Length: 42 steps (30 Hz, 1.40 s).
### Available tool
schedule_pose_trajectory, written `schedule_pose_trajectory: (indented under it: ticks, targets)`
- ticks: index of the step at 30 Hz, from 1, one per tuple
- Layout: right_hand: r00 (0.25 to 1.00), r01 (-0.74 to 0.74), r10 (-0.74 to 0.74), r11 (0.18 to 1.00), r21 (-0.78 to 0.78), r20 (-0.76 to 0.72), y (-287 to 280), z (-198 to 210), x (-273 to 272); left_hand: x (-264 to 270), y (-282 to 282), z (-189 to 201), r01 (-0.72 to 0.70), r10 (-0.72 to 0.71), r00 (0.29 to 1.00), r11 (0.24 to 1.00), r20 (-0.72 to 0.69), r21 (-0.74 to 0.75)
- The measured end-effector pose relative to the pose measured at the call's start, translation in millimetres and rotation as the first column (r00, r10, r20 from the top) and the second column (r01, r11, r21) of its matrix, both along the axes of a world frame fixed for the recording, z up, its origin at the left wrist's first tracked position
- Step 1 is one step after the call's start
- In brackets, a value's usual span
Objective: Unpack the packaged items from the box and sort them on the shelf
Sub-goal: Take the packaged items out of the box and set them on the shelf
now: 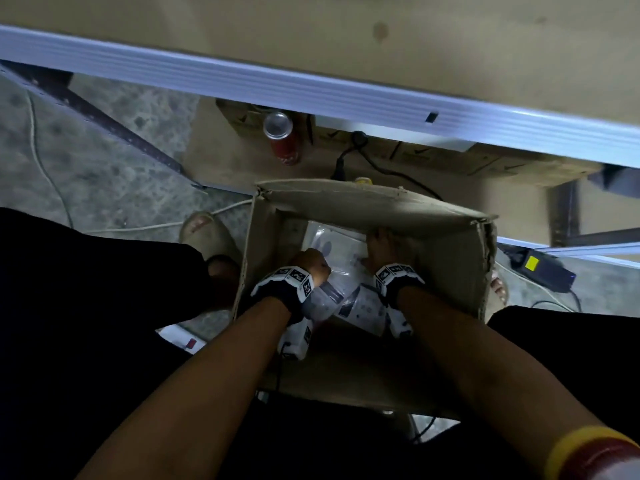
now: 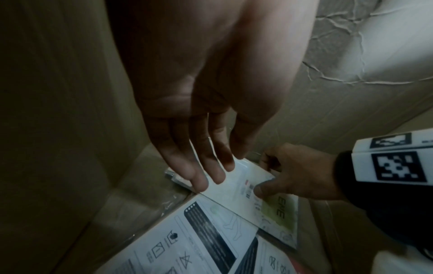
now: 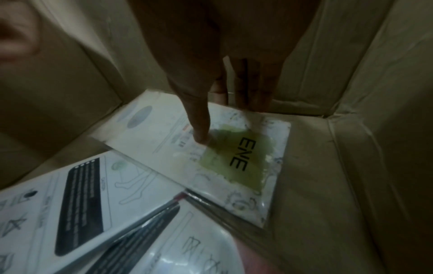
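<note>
An open cardboard box (image 1: 363, 199) stands on the floor between my feet, and both hands are down inside it. A flat clear-wrapped package with a green "EVE" label (image 3: 234, 157) (image 2: 271, 209) (image 1: 341, 244) lies at the far end of the box bottom. My right hand (image 1: 381, 249) (image 2: 293, 176) (image 3: 227, 120) pinches it, thumb on top and fingers over its far edge. My left hand (image 1: 311, 266) (image 2: 211, 174) has straight fingers whose tips touch the package's left edge. Other white packages with black print (image 2: 199, 241) (image 3: 93, 194) lie nearer me, overlapping it.
A shelf with a pale metal front rail (image 1: 311, 88) runs across above the box. Beneath the shelf a red can (image 1: 282, 136) stands on flattened cardboard. Cables, a black power adapter (image 1: 540, 271) and a white power strip (image 1: 183, 337) lie on the floor around the box.
</note>
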State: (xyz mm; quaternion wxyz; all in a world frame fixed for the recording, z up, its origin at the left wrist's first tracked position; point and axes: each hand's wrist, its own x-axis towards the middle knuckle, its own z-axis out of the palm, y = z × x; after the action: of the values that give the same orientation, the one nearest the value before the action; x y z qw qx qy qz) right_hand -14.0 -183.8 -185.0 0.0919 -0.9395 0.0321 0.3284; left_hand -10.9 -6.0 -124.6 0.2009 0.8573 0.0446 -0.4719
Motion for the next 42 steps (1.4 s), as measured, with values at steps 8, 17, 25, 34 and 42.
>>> schedule_pose_trajectory:
  ticks: [8,17,25,34,42]
  targets:
    - [0.996,0.008,-0.004,0.999,0.046,-0.091,1,5,10,-12,4,-26,0.026,-0.023,0.999,0.998,-0.049,0.056]
    - [0.996,-0.041,0.044,0.998,0.046,-0.071,-4,31,2,-31,6,-60,0.078,-0.078,0.997,0.981,-0.009,0.178]
    - [0.998,-0.051,0.051,0.999,-0.006,0.021,-5,73,2,-38,8,-76,0.094,-0.105,0.993,0.979,0.052,0.183]
    - [0.986,-0.118,0.118,0.993,-0.006,0.114,-9,102,13,-26,-27,-64,0.444,-0.462,0.870,0.886,0.175,0.132]
    - [0.997,-0.067,0.068,0.997,-0.035,0.021,-19,97,-6,-23,-33,-71,0.579,-0.612,0.772,0.789,0.171,0.206]
